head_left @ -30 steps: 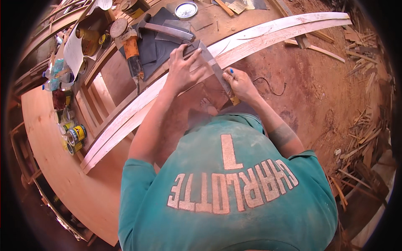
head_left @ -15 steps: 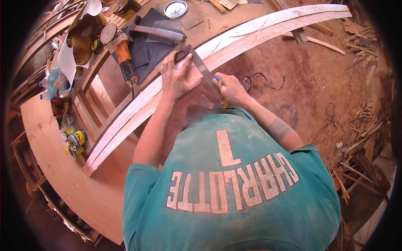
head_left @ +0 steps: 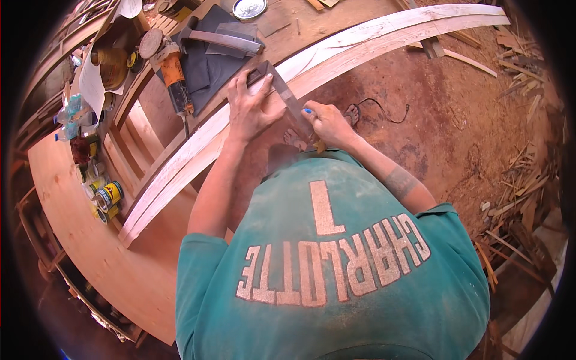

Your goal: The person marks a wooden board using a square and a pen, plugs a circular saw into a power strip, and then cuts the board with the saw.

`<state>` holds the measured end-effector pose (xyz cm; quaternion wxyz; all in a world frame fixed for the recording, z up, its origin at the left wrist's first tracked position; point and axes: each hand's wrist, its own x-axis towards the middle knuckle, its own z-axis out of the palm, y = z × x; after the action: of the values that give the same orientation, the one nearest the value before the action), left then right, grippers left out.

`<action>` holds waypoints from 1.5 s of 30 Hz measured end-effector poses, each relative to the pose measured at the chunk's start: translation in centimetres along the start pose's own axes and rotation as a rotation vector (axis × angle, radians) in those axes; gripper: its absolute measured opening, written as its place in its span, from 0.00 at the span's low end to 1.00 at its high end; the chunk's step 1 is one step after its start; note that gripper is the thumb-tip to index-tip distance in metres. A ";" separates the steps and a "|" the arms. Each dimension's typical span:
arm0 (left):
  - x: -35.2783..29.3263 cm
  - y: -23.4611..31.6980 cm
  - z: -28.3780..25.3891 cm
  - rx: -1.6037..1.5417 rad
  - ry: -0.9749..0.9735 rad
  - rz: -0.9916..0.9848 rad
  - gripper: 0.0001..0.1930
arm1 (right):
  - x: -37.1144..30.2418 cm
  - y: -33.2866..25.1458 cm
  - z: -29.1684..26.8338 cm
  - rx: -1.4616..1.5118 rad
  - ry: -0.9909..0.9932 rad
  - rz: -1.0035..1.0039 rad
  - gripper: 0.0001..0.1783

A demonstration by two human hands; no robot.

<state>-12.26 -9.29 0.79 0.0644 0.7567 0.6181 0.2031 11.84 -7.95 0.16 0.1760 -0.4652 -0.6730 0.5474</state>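
Observation:
A long, pale curved wooden beam arcs from the lower left to the upper right in front of me. Across it lies a long dark flat strip, bent at its far end; its exact kind is unclear. My left hand rests on the beam, thumb and forefinger closed at the strip's bent end. Closer to my body, my right hand is closed around the strip's near part. A small blue spot shows at its fingertips, too small to name. A yellowish piece sits at the strip's near end, against my shirt.
On the bench beyond lie a hammer, an orange grinder and dark sheets. Several tins and plastic bottles stand at the left. A cord and wood scraps lie on the reddish ground.
The whole view has shifted slightly. Both hands keep their hold on the dark strip, with only a slight shift, and the beam stays in place.

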 end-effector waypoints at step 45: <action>-0.1 0.2 0.5 0.005 0.029 -0.019 0.38 | 0.0 -0.3 -1.1 -0.098 0.058 -0.064 0.14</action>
<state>-11.90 -9.36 0.41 0.0555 0.7481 0.6265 0.2118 12.52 -7.30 0.83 0.1897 -0.4670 -0.7083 0.4941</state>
